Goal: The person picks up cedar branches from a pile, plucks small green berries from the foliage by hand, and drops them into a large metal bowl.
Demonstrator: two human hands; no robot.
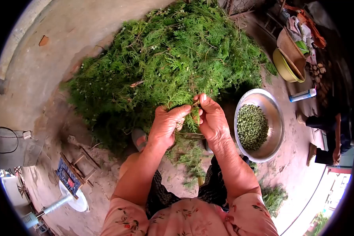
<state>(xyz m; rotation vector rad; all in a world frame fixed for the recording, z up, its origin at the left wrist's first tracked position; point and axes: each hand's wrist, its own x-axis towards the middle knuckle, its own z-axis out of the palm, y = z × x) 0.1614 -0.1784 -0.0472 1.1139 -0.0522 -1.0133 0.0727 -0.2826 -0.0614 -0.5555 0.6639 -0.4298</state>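
Both of my hands meet in front of me over a green conifer sprig (191, 120). My left hand (167, 122) pinches it between thumb and fingers. My right hand (211, 118) has its thumb and fingertips closed on the sprig's brown stem, close to the left thumb. Just beyond the hands rises a large heap of cut conifer branches (173, 55), dotted with small pale cones or berries. To the right of my right forearm stands a metal basin (274, 131), partly filled with small round green cones or berries (252, 126).
A yellow basin (283, 67) with a woven basket (291, 49) stands at the right back, near a blue-white canister (303, 95). Another person in dark clothes (334, 133) is at the far right. A small stool (75, 175) and a fan (72, 200) stand on the left.
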